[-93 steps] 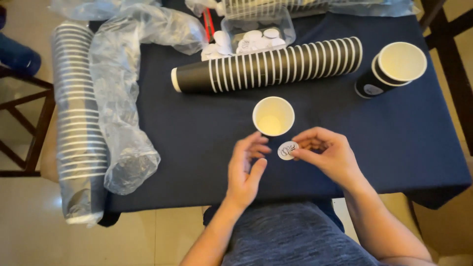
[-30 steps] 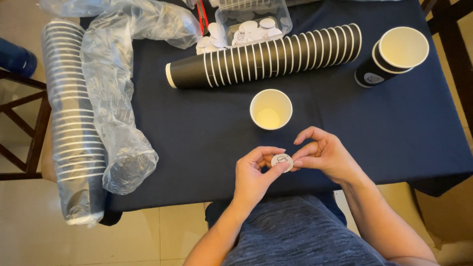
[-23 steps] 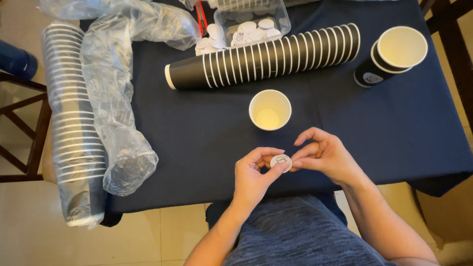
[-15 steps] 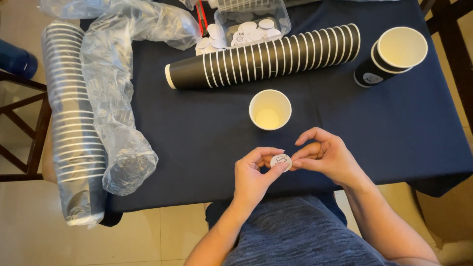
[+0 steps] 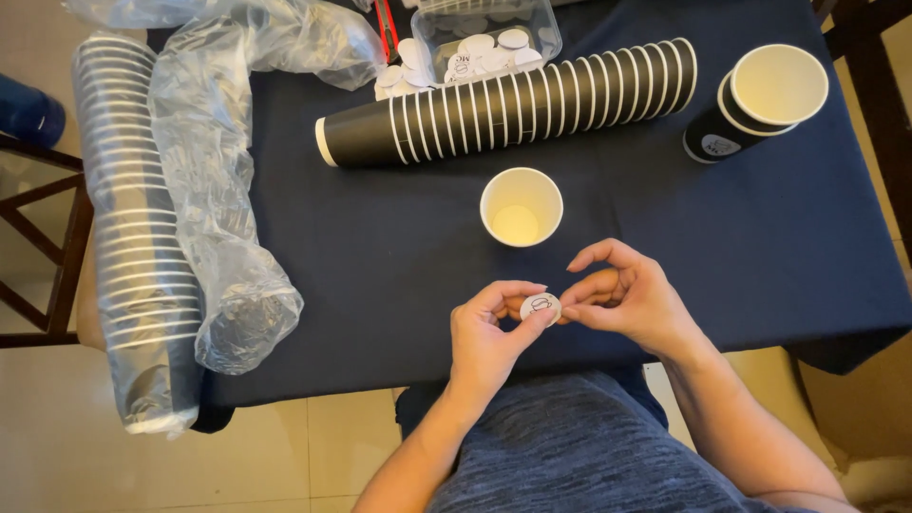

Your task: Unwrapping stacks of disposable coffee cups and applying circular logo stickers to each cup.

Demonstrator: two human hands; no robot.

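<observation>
At the near edge of the dark blue tablecloth (image 5: 361,285), your two hands meet just above the cloth, close to your body. Your left hand (image 5: 486,337) pinches the small round white sticker (image 5: 540,307) between thumb and fingertips, clamped on its left rim. Your right hand (image 5: 632,299) touches the sticker's right rim with thumb and forefinger drawn together; its other fingers curl upward, arched above the cloth. Both wrists angle inward, forearms converging from the near side.

Note the open room: bare cloth lies to the left of your left hand as far as the crumpled plastic sleeve (image 5: 223,209), and to the right of your right hand out to the table's right edge. Just far of your hands stands a single paper cup (image 5: 521,206), upright, mouth open, apart from both hands. Farther off, a long nested stack of black cups (image 5: 513,104) lies on its side across the table. At far right a short stack of cups (image 5: 755,100) leans tilted. A clear tub of round stickers (image 5: 484,38) sits at the far edge. A wrapped cup stack (image 5: 128,237) overhangs the left edge.
</observation>
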